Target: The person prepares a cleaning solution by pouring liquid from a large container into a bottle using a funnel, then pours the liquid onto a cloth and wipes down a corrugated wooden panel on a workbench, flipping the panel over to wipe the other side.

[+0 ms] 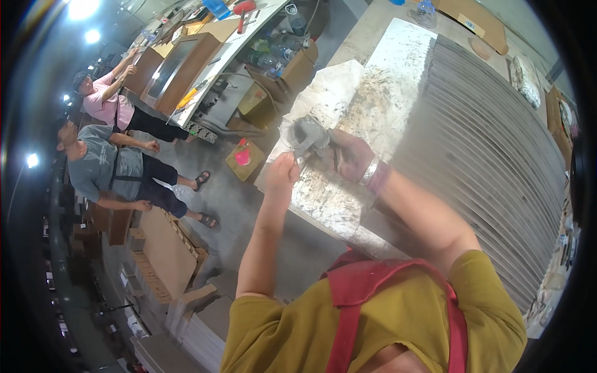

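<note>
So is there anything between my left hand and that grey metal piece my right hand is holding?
Nothing visible. The left hand is raised right beside the grey metal piece held in the right hand, fingertips at its lower edge, above the stained worktable.

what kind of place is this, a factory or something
Probably a workshop or small factory: a long stack of thin grey sheets on a stained white worktable, flat brown cardboard pieces on the concrete floor, and two other people beside a cluttered bench.

Both hands (283, 171) (349, 155) hold grey metal tool (308, 137) above worktable (398, 68).
</note>
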Available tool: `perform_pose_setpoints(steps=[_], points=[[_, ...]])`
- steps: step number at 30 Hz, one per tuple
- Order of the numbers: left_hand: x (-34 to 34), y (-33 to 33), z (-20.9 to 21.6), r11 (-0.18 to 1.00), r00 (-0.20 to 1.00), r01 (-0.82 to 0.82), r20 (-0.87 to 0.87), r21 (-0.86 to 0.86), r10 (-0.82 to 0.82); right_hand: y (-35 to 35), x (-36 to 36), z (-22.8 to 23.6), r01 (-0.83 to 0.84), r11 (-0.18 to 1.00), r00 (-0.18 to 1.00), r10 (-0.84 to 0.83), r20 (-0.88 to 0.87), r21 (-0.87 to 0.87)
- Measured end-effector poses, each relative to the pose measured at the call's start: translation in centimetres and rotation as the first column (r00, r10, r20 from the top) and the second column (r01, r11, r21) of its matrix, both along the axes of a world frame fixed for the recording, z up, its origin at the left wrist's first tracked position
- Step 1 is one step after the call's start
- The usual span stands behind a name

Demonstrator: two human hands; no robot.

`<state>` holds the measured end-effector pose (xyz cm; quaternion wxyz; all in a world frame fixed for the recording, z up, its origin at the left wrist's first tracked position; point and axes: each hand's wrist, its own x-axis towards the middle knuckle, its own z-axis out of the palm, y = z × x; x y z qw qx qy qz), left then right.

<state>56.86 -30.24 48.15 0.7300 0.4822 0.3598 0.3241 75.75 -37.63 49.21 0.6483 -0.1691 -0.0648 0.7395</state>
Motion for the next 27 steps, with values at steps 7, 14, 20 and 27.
perform_pose_setpoints(steps=[7, 14, 20, 27], points=[[0.5, 0.5, 0.1, 0.995, 0.995, -0.083, 0.058, -0.061, 0.087, -1.0, -0.4, 1.1, -0.011, 0.997, 1.0, 0.01, -0.012, -0.078], [1.5, 0.5, 0.8, 0.975, 0.966, -0.16, 0.176, -0.155, 0.187, -0.5, 0.1, -0.4, 0.01, 0.999, 0.999, -0.012, -0.042, -0.05], [1.6, -1.7, -0.5, 0.999, 0.999, 0.04, 0.023, -0.036, -0.04, -0.3, 0.5, -0.3, 0.082, 0.991, 0.994, -0.074, 0.082, -0.109], [1.1, -2.2, -0.8, 0.998, 0.998, -0.055, 0.044, -0.006, 0.055, -0.5, 0.3, -0.4, 0.049, 0.999, 0.998, -0.049, 0.035, -0.002]])
